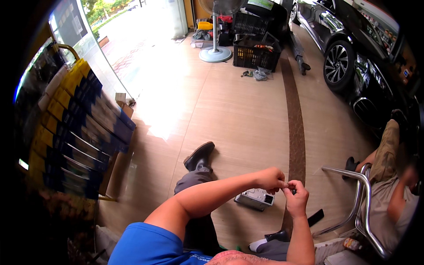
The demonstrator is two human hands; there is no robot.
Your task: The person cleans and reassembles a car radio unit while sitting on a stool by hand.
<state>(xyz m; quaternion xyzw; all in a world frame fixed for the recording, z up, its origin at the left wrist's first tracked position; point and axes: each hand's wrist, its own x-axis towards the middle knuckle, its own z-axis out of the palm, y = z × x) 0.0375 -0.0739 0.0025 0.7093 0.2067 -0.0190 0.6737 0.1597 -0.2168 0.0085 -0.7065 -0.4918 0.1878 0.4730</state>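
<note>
Hands (297, 197) together, hold unclear; around: metal box (253, 199) on floor (238, 119), metal-framed chair (348, 172), standing fan (215, 54); black crate (252, 57) containing red item (264, 46).

A small dark piece (294, 191) sits between fingers (301, 187).

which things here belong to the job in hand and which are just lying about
Likely in the job:
left hand and right hand, close together; anything pinched is too small to tell
silvery box near them

Apparently just lying about:
pedestal fan
black crates
black car
</note>
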